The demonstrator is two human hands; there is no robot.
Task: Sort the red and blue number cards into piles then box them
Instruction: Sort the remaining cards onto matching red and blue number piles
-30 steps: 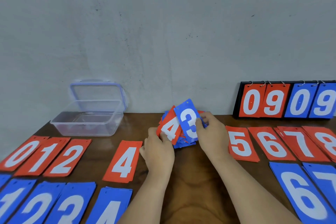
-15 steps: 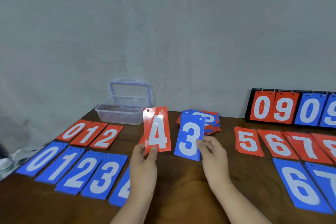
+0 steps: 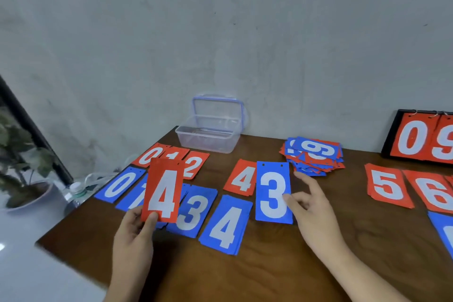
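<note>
My left hand [image 3: 133, 233] pinches a red 4 card [image 3: 163, 190] by its lower edge and holds it upright above the blue row. My right hand [image 3: 310, 203] pinches a blue 3 card [image 3: 273, 192] at its right edge, over the red 4 pile [image 3: 241, 178]. On the table lie a blue 3 pile [image 3: 193, 211], a blue 4 pile [image 3: 226, 224], a blue 0 pile [image 3: 120, 184] and red 0, 1, 2 piles [image 3: 193, 163]. A mixed heap of unsorted cards [image 3: 313, 154] sits behind my right hand. The clear plastic box [image 3: 208, 138] stands open at the back.
Red 5 [image 3: 387, 185] and 6 [image 3: 434, 193] piles lie at the right, with a blue card [image 3: 445, 230] below them. A black flip scoreboard [image 3: 421, 137] stands against the wall. The table's left edge [image 3: 73, 208] drops to a floor with a potted plant [image 3: 19, 159] and a bottle [image 3: 78, 190].
The view swung left. My left hand carried the red 4 leftward over the blue row, and my right hand brought the blue 3 down and left toward the piles.
</note>
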